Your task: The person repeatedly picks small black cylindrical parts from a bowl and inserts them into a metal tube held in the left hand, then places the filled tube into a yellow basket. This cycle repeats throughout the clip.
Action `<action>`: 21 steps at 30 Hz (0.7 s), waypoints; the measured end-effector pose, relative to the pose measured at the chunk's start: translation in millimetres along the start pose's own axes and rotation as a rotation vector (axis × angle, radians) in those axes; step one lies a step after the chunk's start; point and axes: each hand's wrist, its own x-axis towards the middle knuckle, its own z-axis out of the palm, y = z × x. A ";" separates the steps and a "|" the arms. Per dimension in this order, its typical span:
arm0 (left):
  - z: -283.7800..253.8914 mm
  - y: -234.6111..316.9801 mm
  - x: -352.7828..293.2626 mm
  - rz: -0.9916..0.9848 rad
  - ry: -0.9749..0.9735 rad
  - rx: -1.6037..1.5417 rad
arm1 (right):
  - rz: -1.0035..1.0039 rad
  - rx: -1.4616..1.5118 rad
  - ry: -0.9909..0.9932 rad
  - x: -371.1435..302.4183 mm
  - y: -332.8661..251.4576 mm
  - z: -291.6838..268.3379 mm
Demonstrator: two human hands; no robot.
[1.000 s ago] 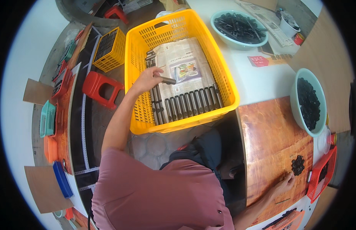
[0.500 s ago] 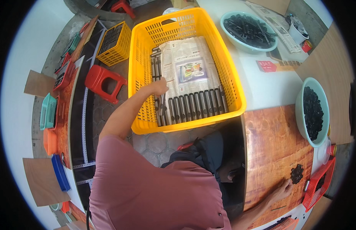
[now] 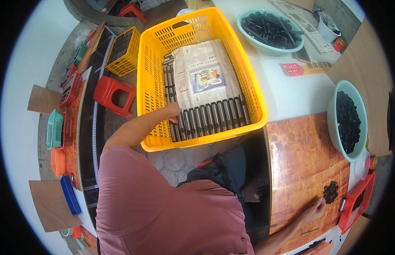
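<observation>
Left hand [image 3: 174,111] has dropped from mid-basket onto the dark metal rods [image 3: 210,119], fingers curled on one; right hand [image 3: 315,208] rests loosely beside small black parts [image 3: 330,192].

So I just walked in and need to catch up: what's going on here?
A person's left hand reaches into a large yellow plastic basket, resting on a row of dark metal cylinders partly covered by a newspaper sheet. The right hand rests on the brown wooden tabletop beside a small pile of black parts.
</observation>
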 end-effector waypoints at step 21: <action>-6.6 12.1 -20.7 0.023 -0.095 0.105 | 0.018 0.046 -0.031 3.1 2.9 -1.1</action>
